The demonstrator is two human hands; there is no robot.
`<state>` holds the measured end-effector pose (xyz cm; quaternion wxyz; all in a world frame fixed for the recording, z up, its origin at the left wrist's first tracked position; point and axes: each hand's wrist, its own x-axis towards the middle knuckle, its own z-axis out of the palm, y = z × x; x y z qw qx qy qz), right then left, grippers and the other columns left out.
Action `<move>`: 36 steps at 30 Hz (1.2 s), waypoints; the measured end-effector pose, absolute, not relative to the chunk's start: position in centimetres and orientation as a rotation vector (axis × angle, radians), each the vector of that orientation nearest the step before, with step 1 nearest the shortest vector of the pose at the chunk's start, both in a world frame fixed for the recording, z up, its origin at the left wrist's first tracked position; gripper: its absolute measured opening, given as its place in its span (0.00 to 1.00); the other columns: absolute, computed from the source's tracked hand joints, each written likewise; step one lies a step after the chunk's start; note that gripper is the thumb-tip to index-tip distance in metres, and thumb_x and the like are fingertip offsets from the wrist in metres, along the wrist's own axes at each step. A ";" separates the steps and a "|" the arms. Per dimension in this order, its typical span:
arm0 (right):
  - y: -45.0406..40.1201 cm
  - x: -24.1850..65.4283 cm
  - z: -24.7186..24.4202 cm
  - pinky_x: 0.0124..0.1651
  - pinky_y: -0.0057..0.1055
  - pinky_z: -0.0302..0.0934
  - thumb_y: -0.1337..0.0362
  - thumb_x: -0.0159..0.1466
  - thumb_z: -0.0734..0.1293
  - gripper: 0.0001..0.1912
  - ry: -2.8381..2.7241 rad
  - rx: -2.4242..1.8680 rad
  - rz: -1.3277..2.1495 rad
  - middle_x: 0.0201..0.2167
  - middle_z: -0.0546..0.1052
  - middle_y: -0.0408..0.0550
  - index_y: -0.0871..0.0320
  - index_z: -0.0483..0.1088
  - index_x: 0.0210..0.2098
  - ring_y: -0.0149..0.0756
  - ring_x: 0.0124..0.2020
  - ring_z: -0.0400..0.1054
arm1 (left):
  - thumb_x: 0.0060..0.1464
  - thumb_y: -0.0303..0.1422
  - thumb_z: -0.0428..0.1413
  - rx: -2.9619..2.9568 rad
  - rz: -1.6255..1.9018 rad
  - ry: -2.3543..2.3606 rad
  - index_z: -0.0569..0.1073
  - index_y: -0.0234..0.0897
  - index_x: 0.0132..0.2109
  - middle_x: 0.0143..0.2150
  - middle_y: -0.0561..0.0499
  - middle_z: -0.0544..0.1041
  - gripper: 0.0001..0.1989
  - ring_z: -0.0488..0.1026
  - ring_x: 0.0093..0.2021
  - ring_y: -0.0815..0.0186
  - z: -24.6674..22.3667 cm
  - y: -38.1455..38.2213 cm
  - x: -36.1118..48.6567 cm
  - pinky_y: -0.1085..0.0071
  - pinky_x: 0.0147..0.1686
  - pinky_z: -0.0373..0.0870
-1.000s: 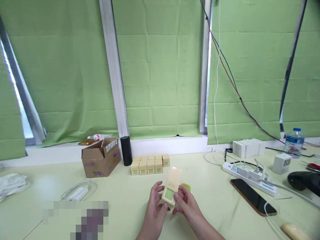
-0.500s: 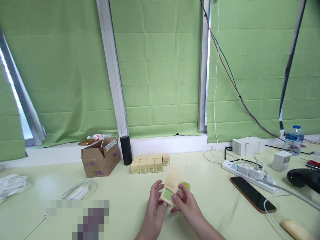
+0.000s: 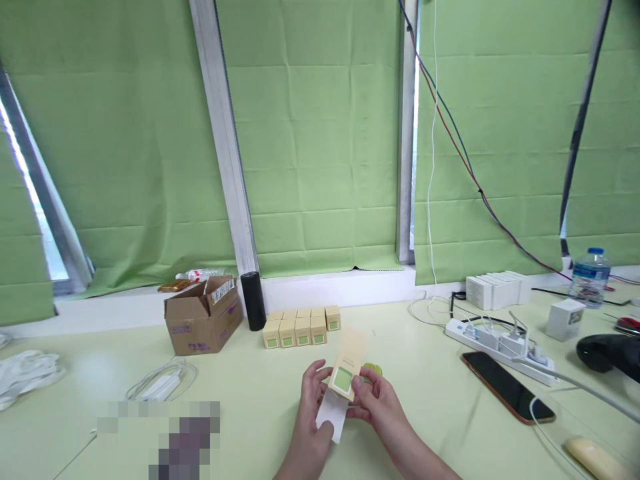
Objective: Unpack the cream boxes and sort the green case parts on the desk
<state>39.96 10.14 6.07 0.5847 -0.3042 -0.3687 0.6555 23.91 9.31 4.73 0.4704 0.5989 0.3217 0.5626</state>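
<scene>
A small beige carton with a green square window [image 3: 345,377] is held tilted over the table in front of me. My right hand [image 3: 377,403] grips its lower right side, thumb on the front near the window. A white paper-like piece [image 3: 332,415] sticks out below the carton; whether it is joined to it, I cannot tell. The thumb of my left hand [image 3: 313,417] presses on that white piece, and its fingers curl up along the carton's left side. Just behind my right hand lies a small yellow-green object [image 3: 373,368], partly hidden by the fingers.
Several similar beige cartons [image 3: 295,331] stand in rows at the back, beside a black cylinder [image 3: 253,301] and an open cardboard box [image 3: 203,323]. To the right are a power strip [image 3: 500,347], a phone [image 3: 507,387] and a mouse [image 3: 597,459]. A cable [image 3: 163,383] lies left.
The white piece has come into view beneath the carton, under my left thumb. My right hand and the carton have shifted slightly up and to the right.
</scene>
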 end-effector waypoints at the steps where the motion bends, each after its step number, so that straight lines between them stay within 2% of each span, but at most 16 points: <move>1: 10.0 40.1 6.3 0.41 0.45 0.76 0.44 0.52 0.82 0.31 -0.857 -0.691 1.556 0.31 0.84 0.50 0.57 0.72 0.45 0.51 0.35 0.82 | 0.45 0.26 0.56 1.485 1.370 0.791 0.55 0.48 0.67 0.62 0.44 0.69 0.41 0.71 0.59 0.51 4.6 9.3 23.9 0.56 0.56 0.70; 6: 9.8 40.0 6.4 0.44 0.45 0.75 0.44 0.53 0.81 0.31 -0.836 -0.653 1.590 0.37 0.84 0.52 0.56 0.71 0.45 0.52 0.43 0.82 | 0.51 0.29 0.57 1.655 1.340 1.065 0.60 0.44 0.68 0.67 0.41 0.68 0.36 0.69 0.62 0.49 5.2 8.7 24.0 0.54 0.59 0.68; 10: 9.9 39.5 5.7 0.44 0.45 0.74 0.43 0.52 0.81 0.32 -0.811 -0.656 1.577 0.38 0.84 0.53 0.55 0.74 0.46 0.53 0.44 0.81 | 0.57 0.36 0.60 1.732 1.392 1.278 0.65 0.41 0.65 0.64 0.40 0.72 0.29 0.69 0.62 0.48 6.0 8.0 24.5 0.54 0.60 0.66; 13: 10.1 39.1 5.2 0.45 0.46 0.74 0.40 0.52 0.80 0.32 -0.837 -0.620 1.594 0.42 0.84 0.56 0.56 0.76 0.44 0.56 0.46 0.80 | 0.62 0.43 0.56 1.734 1.436 1.298 0.65 0.40 0.63 0.62 0.39 0.74 0.26 0.72 0.59 0.49 6.0 7.8 24.8 0.54 0.57 0.67; 17: 10.2 38.6 4.8 0.47 0.48 0.72 0.38 0.52 0.78 0.33 -0.836 -0.601 1.613 0.42 0.84 0.57 0.56 0.76 0.45 0.57 0.48 0.79 | 0.67 0.47 0.50 1.679 1.527 1.213 0.64 0.40 0.63 0.59 0.38 0.77 0.24 0.75 0.57 0.51 5.5 7.9 24.8 0.57 0.56 0.69; 24: 10.0 38.3 4.9 0.47 0.49 0.72 0.34 0.50 0.77 0.37 -0.894 -0.584 1.567 0.45 0.84 0.58 0.55 0.75 0.47 0.60 0.50 0.78 | 0.64 0.48 0.56 1.665 1.560 1.238 0.63 0.41 0.64 0.54 0.39 0.80 0.28 0.78 0.51 0.51 5.9 7.6 24.8 0.57 0.52 0.72; 30: 9.8 39.3 5.7 0.47 0.45 0.72 0.36 0.53 0.77 0.36 -0.924 -0.647 1.591 0.49 0.83 0.58 0.55 0.75 0.49 0.57 0.50 0.78 | 0.67 0.46 0.50 1.666 1.542 1.186 0.63 0.41 0.65 0.57 0.37 0.80 0.25 0.78 0.54 0.51 5.4 7.7 24.8 0.58 0.52 0.72; 36: 9.9 38.9 5.1 0.49 0.47 0.72 0.39 0.51 0.79 0.37 -0.884 -0.593 1.619 0.47 0.84 0.59 0.57 0.76 0.50 0.55 0.47 0.80 | 0.66 0.46 0.52 1.507 1.497 1.171 0.61 0.43 0.65 0.54 0.40 0.82 0.25 0.80 0.50 0.52 5.4 8.3 24.7 0.61 0.47 0.75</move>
